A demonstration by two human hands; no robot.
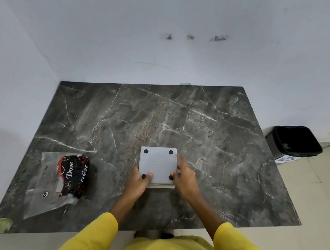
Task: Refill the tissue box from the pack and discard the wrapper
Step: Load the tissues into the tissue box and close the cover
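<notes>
- Both hands clamp the tissue box (158,164) from its near corners: our left hand (140,180) has its thumb pressed flat on the white panel beside one black dot, and our right hand (184,178) wraps the right edge, fingers curled round the side.
- That box sits near the middle of the bench (221,131), upside down, showing a smooth, matte white square base with rounded corners and four small round black pads, one at each corner.
- Along its near edge we see a thin pale strip of the box's lower part.
- Dark marble-look bench, grey-black with white veins running across it, glossy in patches.
- Well off to our left lies the tissue pack (74,176), a soft black wrapper with red and white print, lettered "Dove", lumpy and slumped.
- It rests on a crinkled, see-through plastic bag (45,189), lying flat with its edges splayed.
- Yellow sleeves (235,243) cover both forearms.
- Past the bench's right far corner stands a black bin (293,142) on the pale tiled floor (315,203), squarish, lined with shiny black plastic.
</notes>
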